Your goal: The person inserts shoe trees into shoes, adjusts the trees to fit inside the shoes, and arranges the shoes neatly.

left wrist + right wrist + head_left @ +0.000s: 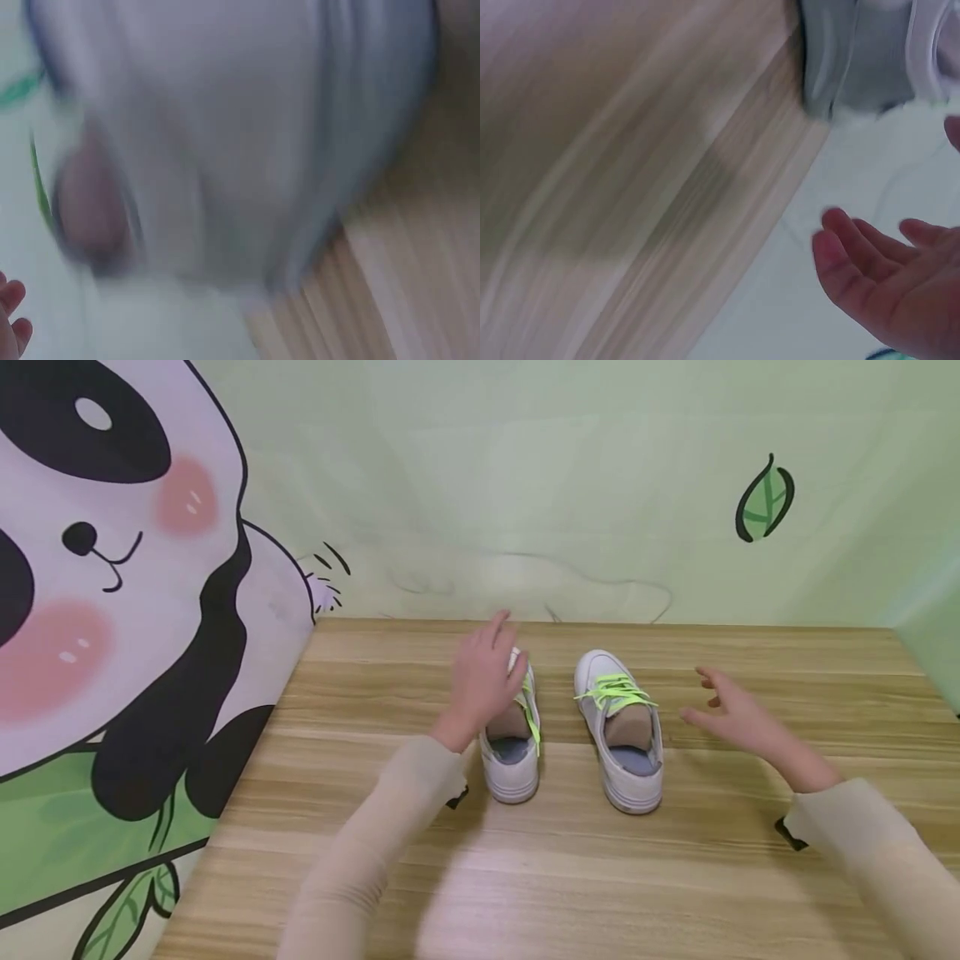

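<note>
Two white shoes with bright green laces stand side by side on the wooden surface, toes toward the wall. Over the front of the left shoe (pixel 512 781) is my left hand (pixel 486 672), hiding much of its toe and laces; whether they touch I cannot tell. Its fingertips (pixel 11 296) show at the edge of the left wrist view, beside the large blurred shoe. To the right of the right shoe (pixel 633 789), and apart from it, my right hand (pixel 731 714) hovers with loosely bent fingers and nothing in them. Brownish inserts (pixel 628 727) fill the middle of both shoes.
The wood-grain surface (pixel 570 885) runs back to a pale green wall (pixel 525 485). A large painted panda (pixel 112 585) covers the wall on the left, and a painted leaf (pixel 765 502) is at the upper right. Another wall meets the surface at the right.
</note>
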Available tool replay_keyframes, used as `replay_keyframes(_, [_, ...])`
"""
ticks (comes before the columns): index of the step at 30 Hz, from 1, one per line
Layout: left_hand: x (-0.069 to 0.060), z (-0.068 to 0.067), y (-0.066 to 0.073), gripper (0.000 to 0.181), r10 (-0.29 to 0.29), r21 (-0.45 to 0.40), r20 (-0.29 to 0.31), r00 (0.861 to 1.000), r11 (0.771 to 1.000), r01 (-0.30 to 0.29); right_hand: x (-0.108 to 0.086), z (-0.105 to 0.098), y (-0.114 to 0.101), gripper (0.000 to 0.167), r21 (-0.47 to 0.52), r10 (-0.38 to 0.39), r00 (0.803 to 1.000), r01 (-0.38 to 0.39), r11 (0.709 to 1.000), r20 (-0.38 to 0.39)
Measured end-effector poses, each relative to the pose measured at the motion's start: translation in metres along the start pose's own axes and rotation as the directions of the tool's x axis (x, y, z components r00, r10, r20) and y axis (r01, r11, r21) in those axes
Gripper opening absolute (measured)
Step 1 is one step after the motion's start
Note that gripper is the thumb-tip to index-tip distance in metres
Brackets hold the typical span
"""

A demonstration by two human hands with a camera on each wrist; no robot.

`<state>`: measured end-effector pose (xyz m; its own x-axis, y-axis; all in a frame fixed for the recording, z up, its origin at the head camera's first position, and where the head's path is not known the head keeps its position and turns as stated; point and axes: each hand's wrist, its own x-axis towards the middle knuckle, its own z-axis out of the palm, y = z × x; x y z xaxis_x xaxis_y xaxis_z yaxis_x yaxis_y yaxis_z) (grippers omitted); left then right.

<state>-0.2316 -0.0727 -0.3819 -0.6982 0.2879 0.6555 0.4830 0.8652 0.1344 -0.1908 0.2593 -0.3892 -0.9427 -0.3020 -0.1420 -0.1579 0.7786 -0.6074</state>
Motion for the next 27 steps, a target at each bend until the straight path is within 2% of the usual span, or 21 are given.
replay_keyframes(2, [-0.003, 0.004, 0.021, 0.033, 0.087, -0.024, 0.002, 0.996, 0.996, -0.086, 0.003, 0.008, -0.005, 0.081, 0.051, -0.012, 0.997, 0.009, 0.999, 0.072])
replay_keyframes(5, [-0.011, 0.011, 0.049, 0.032, 0.193, -0.062, 0.034, 0.981, 0.980, -0.191, 0.007, 0.019, -0.011, 0.085, 0.121, -0.024, 0.986, 0.004, 0.993, 0.167])
replay_keyframes(7, [-0.017, 0.016, 0.065, 0.031, 0.241, -0.088, 0.071, 0.968, 0.968, -0.235, 0.008, 0.025, -0.014, 0.086, 0.180, -0.044, 0.974, 0.003, 0.984, 0.220])
replay_keyframes(9, [-0.024, 0.022, 0.079, 0.032, 0.253, -0.103, 0.131, 0.959, 0.965, -0.241, 0.010, 0.030, -0.016, 0.084, 0.223, -0.072, 0.966, 0.015, 0.975, 0.249])
replay_keyframes(11, [-0.030, 0.028, 0.089, 0.037, 0.222, -0.116, 0.228, 0.948, 0.973, -0.200, 0.012, 0.035, -0.018, 0.083, 0.247, -0.102, 0.963, 0.039, 0.968, 0.249])
replay_keyframes(13, [-0.034, 0.034, 0.097, 0.044, 0.161, -0.107, 0.333, 0.929, 0.985, -0.133, 0.015, 0.041, -0.020, 0.081, 0.262, -0.125, 0.965, 0.062, 0.963, 0.230])
replay_keyframes(16, [-0.037, 0.042, 0.105, 0.055, 0.054, -0.105, 0.458, 0.887, 0.994, -0.006, 0.018, 0.047, -0.025, 0.080, 0.251, -0.100, 0.976, 0.050, 0.967, 0.192])
replay_keyframes(18, [-0.037, 0.046, 0.107, 0.061, 0.000, -0.112, 0.507, 0.862, 0.992, 0.065, 0.019, 0.050, -0.027, 0.079, 0.252, -0.063, 0.981, 0.015, 0.968, 0.182])
replay_keyframes(21, [-0.036, 0.049, 0.109, 0.065, -0.042, -0.137, 0.548, 0.835, 0.981, 0.139, 0.018, 0.051, -0.030, 0.078, 0.241, -0.019, 0.986, -0.022, 0.970, 0.166])
replay_keyframes(24, [-0.036, 0.052, 0.110, 0.065, -0.040, -0.157, 0.564, 0.825, 0.975, 0.154, 0.018, 0.051, -0.031, 0.076, 0.227, -0.004, 0.988, -0.031, 0.973, 0.151])
replay_keyframes(27, [-0.037, 0.054, 0.108, 0.064, -0.015, -0.180, 0.555, 0.832, 0.974, 0.137, 0.017, 0.051, -0.032, 0.073, 0.219, 0.027, 0.991, -0.055, 0.974, 0.131])
